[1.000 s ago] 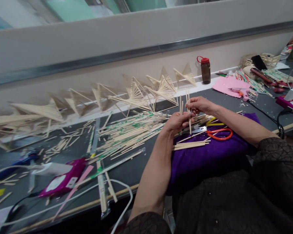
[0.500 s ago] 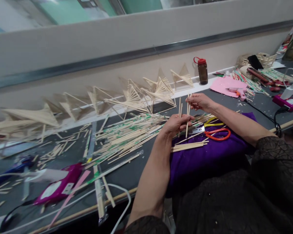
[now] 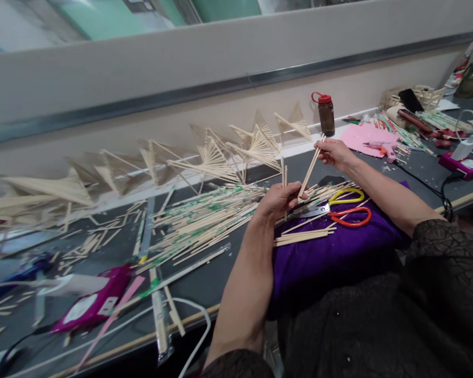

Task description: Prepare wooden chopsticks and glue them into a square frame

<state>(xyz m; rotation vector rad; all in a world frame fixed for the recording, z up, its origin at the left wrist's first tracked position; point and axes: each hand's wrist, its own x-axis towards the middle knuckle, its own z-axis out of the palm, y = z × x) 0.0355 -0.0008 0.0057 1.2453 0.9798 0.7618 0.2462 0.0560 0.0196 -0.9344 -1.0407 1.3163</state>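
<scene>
Pinched in my left hand [image 3: 279,201] are thin wooden chopsticks [image 3: 284,173], standing nearly upright. My right hand [image 3: 333,153] grips the upper part of a slanted pair of chopsticks [image 3: 311,169]. The lower end of that pair reaches my left fingertips; whether those fingers also hold it, I cannot tell. Just below my hands, more loose chopsticks [image 3: 305,237] lie on a purple cloth [image 3: 319,268]. Scissors [image 3: 350,216] with one yellow and one red handle rest there too, their blades partly behind my left hand.
A heap of chopsticks and wrappers [image 3: 216,215] spreads to the left. Fan-shaped stick models [image 3: 256,147] line the wall beside a red-capped bottle [image 3: 326,116]. On the right, a glue gun [image 3: 383,149] sits on pink paper [image 3: 352,137]; a magenta power box [image 3: 463,165] trails cables.
My right hand has moved up and to the right, and its pair of chopsticks now leans over instead of standing almost upright. My left hand has shifted slightly left.
</scene>
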